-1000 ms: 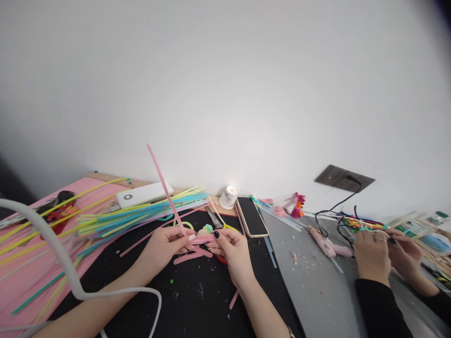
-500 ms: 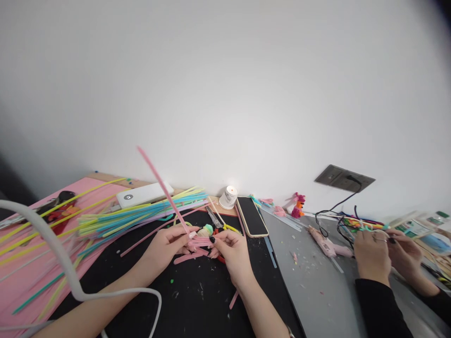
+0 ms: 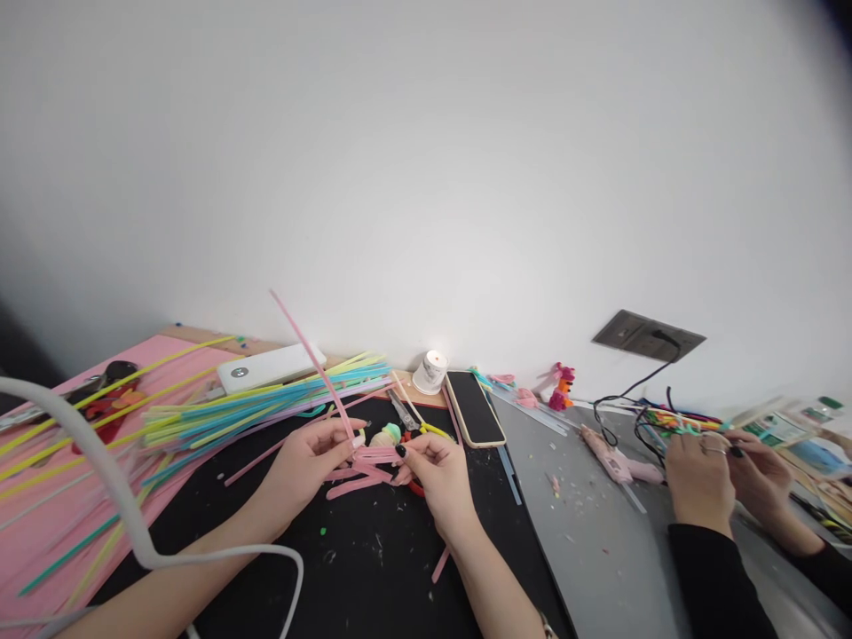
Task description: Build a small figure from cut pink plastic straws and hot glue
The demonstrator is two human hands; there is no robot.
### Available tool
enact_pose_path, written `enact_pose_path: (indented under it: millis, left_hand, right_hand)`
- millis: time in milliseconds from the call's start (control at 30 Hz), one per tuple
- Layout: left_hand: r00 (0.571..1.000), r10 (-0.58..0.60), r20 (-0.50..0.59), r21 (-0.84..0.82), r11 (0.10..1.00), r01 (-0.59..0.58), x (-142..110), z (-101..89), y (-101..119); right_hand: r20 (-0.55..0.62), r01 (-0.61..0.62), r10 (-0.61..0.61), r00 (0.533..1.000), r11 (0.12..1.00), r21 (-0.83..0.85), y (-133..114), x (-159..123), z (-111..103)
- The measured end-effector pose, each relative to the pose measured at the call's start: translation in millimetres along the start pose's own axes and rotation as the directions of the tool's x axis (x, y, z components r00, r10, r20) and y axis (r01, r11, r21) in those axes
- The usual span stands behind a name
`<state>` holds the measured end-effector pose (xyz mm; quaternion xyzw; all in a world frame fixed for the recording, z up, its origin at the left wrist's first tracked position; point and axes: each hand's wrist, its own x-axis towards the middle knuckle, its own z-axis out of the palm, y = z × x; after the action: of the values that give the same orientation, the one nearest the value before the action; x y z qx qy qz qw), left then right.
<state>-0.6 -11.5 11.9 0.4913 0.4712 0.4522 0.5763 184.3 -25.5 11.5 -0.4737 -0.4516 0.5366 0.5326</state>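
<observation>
Left of smartphone (image 3: 475, 408): left hand (image 3: 311, 461) and right hand (image 3: 440, 472) pinch pink pipe cleaner (image 3: 378, 454) — apparently part folded, long end unbent.

Bare forearms (image 3: 489, 568) — black-polished right thumbnail (image 3: 400, 450), pale left thumbnail (image 3: 358, 441).

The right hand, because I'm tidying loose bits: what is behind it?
A yellow handle shows just beyond the right hand, a red piece at its left edge, and a pink strip near its wrist. Anything directly behind the hand is covered.
</observation>
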Motion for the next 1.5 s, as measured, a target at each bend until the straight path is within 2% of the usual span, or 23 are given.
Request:
enact_pose_path:
  millis: [200,367,467,567,800,900,1000,1133,1267,1333,1500]
  left_hand:
    - [0.997,0.043,0.069,0.119,0.992,-0.051,3.1,-4.1,-2.7]
    - [0.982,0.113,0.152,0.294,0.943,-0.154,7.8,-8.6,-5.0]
    - [0.948,0.147,0.283,0.411,0.875,-0.258,10.4,-11.4,-2.6]
    - [0.896,0.16,0.415,0.451,0.819,-0.355,10.5,-12.6,3.1]
    - [0.824,0.088,0.56,0.442,0.809,-0.387,5.1,-10.4,9.4]
    - [0.84,0.127,0.528,0.439,0.805,-0.398,5.2,-10.5,7.5]
    - [0.886,0.18,0.426,0.416,0.831,-0.369,4.8,-10.3,7.5]
    - [0.969,0.161,0.189,0.328,0.92,-0.217,2.4,-8.0,7.1]
    - [0.997,0.076,0.016,0.192,0.978,-0.078,0.3,-5.0,2.8]
    - [0.996,0.092,0.006,0.185,0.978,-0.092,-0.5,-4.3,0.5]
    - [0.981,0.173,0.083,0.244,0.951,-0.189,-0.7,-4.6,-3.5]
  right_hand:
    - [0.002,0.018,-0.018,1.0,1.0,-0.023,-0.4,-0.1,-1.3]
    - [0.021,0.022,-0.021,1.0,0.999,-0.044,-1.0,-0.5,-1.5]
    - [0.031,0.018,-0.016,0.999,0.999,-0.048,-1.6,-1.1,-0.5]
    - [0.046,0.008,-0.006,0.999,0.999,-0.038,-1.0,-1.3,0.5]
    - [0.058,0.005,-0.003,0.998,0.999,-0.033,0.5,-0.1,-0.5]
    - [0.039,0.016,-0.014,0.999,0.999,-0.031,-1.6,0.7,-1.8]
    - [0.011,0.02,-0.02,1.0,1.0,-0.023,-4.5,0.6,-2.1]
    - [-0.02,0.025,-0.025,0.999,1.0,-0.006,-6.1,-1.1,-0.1]
    - [-0.038,0.034,-0.034,0.999,0.999,-0.018,-4.8,-3.2,2.4]
    - [-0.037,0.037,-0.038,0.999,0.999,-0.018,-4.2,-4.0,3.2]
    - [-0.049,0.059,-0.059,0.997,0.998,0.007,-5.0,-4.3,3.3]
